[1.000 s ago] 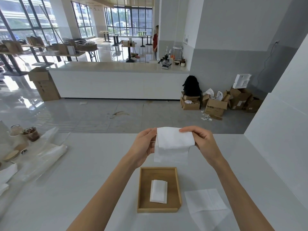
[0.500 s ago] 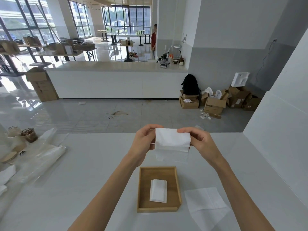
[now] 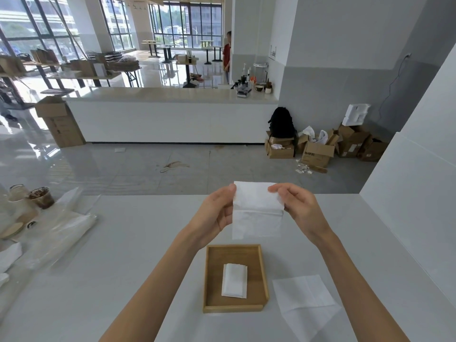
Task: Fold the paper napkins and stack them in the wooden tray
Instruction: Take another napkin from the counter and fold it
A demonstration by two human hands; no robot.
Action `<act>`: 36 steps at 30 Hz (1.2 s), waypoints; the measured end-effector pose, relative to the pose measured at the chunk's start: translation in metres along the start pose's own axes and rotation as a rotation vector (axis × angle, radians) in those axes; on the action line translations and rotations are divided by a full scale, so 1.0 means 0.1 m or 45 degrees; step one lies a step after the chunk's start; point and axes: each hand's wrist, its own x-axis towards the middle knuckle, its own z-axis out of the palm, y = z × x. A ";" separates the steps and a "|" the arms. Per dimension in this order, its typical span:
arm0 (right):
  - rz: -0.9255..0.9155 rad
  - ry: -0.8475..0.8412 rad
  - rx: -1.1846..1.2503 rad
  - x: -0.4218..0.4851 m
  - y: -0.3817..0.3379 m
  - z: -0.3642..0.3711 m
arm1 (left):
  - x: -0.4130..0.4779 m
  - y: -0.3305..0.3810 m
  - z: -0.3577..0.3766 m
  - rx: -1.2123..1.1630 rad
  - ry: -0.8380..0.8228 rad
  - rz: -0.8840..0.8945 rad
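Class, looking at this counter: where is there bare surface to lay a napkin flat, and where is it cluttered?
Bare: the white counter between the plastic wrapping and the wooden tray, and the stretch beyond the tray under the held napkin. Crowded: the far left with cups, and right of the tray, where an unfolded napkin lies.

A single wide-angle view is provided, taken from the wearer's head and directed forward and downward. The white bench (image 3: 123, 255) fills the lower half of the frame at close range, with both forearms entering from the bottom edge. The upper half is occupied by the room beyond: floor, a long counter (image 3: 167, 114) and distant windows (image 3: 172, 21). Straight lines are bowed near the frame edges.
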 end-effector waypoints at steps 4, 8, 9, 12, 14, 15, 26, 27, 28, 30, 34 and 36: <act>-0.028 0.052 -0.108 0.01 0.01 0.03 | 0.04 -0.08 -0.04 0.123 0.076 0.073; 0.171 -0.046 0.123 0.01 0.01 0.06 | 0.05 -0.04 -0.01 0.133 0.075 0.171; 0.214 -0.070 0.109 0.01 0.02 0.06 | 0.05 -0.02 -0.01 0.140 0.068 0.187; 0.234 -0.075 0.066 0.00 0.04 0.04 | 0.04 0.01 -0.01 0.168 0.049 0.206; 0.242 -0.009 0.117 -0.01 0.04 0.04 | 0.03 0.01 -0.01 0.218 0.029 0.202; 0.246 0.023 0.154 -0.01 0.04 0.03 | 0.03 -0.01 -0.01 0.256 0.023 0.195; 0.016 0.099 -0.159 -0.08 -0.05 -0.01 | 0.05 -0.09 0.12 0.124 0.115 0.106; -0.017 0.100 -0.188 -0.09 -0.07 -0.02 | 0.04 -0.09 0.13 0.060 0.063 0.066; -0.045 0.095 -0.216 -0.10 -0.08 -0.03 | 0.02 -0.09 0.15 0.031 0.009 0.042; -0.074 0.087 -0.275 -0.11 -0.10 -0.05 | -0.02 -0.11 0.17 0.071 -0.068 0.054; -0.105 0.074 -0.321 -0.15 -0.14 -0.07 | -0.06 -0.13 0.19 0.249 -0.102 0.191; -0.087 0.082 -0.291 -0.17 -0.15 -0.07 | -0.09 -0.11 0.20 0.340 -0.095 0.250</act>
